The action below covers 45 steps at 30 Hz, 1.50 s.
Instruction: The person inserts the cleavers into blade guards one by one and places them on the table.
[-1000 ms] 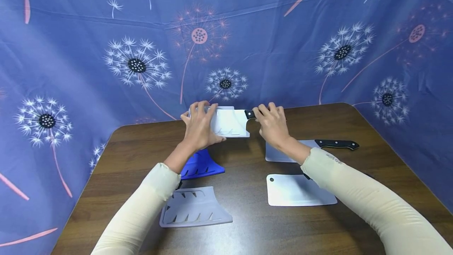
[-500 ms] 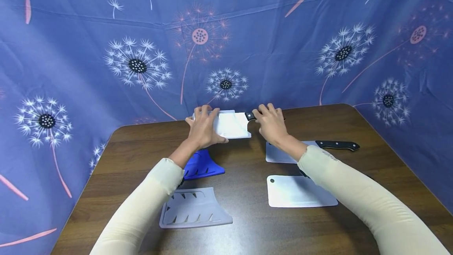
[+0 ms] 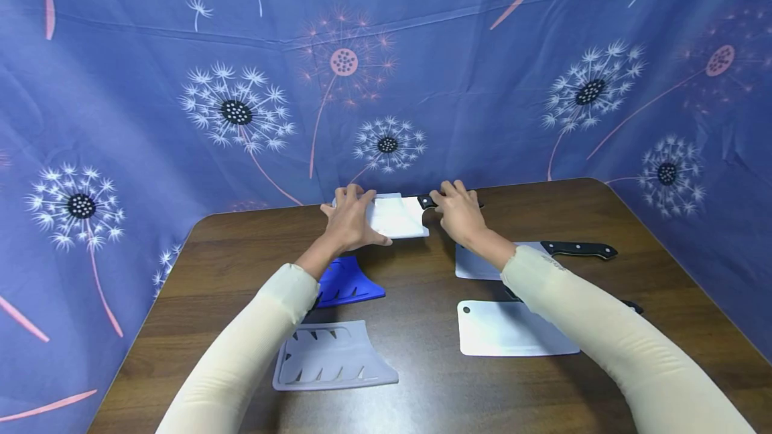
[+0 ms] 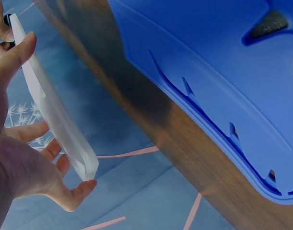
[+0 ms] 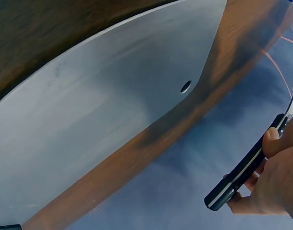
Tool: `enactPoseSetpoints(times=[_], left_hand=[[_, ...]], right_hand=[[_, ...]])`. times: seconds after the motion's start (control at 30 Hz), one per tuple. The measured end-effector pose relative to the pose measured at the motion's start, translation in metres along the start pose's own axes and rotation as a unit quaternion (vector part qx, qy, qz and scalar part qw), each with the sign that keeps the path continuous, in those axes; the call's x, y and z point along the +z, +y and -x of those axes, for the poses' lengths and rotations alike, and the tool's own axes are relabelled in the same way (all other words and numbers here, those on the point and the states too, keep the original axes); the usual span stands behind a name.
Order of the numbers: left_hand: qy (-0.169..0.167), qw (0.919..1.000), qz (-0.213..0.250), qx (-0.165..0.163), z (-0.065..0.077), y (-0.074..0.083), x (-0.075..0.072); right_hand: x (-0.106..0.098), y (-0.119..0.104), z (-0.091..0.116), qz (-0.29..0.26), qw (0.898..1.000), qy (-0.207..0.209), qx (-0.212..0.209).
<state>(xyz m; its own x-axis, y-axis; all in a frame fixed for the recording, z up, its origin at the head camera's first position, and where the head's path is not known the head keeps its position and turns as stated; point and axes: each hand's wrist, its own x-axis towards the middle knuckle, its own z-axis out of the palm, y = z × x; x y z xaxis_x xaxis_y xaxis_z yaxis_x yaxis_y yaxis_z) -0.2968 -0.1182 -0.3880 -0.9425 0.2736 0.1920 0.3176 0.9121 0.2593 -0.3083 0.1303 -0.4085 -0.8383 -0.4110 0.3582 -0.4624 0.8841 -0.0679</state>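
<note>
**Two-Handed Hold at the Far Edge**

In the head view I locate the cleaver [image 3: 413,205] at the middle of the far edge of the surface [image 3: 422,300], its blade mostly covered by a white sheath [image 3: 395,216]. I cannot confirm contact with the surface. The left hand [image 3: 352,221] pinches the sheath between thumb and spread fingers; the right hand [image 3: 461,214] has its fingers curled round the black handle [image 5: 240,175].

Handling, by my judgement: the cleaver is rigid and fairly heavy; the sheath is light, stiff and slippery. Grip the sheath by its outer edges, clear of its mouth, and the cleaver by its handle only.

The left wrist view shows a fingertip against the sheath's closed end, hidden from the head view. The right wrist view shows the handle's butt projecting past the fingers.
</note>
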Motion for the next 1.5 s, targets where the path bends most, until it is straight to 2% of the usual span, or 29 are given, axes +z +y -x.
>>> enactPoseSetpoints(times=[0.43, 0.77, 1.33, 1.5], left_hand=[[-0.06, 0.9978, 0.002, -0.027, -0.007, -0.005, 0.01], [-0.086, 0.9954, 0.0, -0.042, -0.013, -0.01, 0.019], [-0.135, 0.9895, -0.014, -0.049, -0.018, -0.019, 0.028], [-0.148, 0.9873, -0.007, -0.058, -0.019, -0.022, 0.031]], right_hand=[[0.009, 0.001, -0.007, -0.025, 0.997, -0.067, 0.035], [0.019, 0.002, -0.015, -0.037, 0.994, -0.086, 0.052], [0.032, 0.001, -0.026, -0.091, 0.985, -0.123, 0.083], [0.037, 0.001, -0.03, -0.085, 0.983, -0.135, 0.089]])
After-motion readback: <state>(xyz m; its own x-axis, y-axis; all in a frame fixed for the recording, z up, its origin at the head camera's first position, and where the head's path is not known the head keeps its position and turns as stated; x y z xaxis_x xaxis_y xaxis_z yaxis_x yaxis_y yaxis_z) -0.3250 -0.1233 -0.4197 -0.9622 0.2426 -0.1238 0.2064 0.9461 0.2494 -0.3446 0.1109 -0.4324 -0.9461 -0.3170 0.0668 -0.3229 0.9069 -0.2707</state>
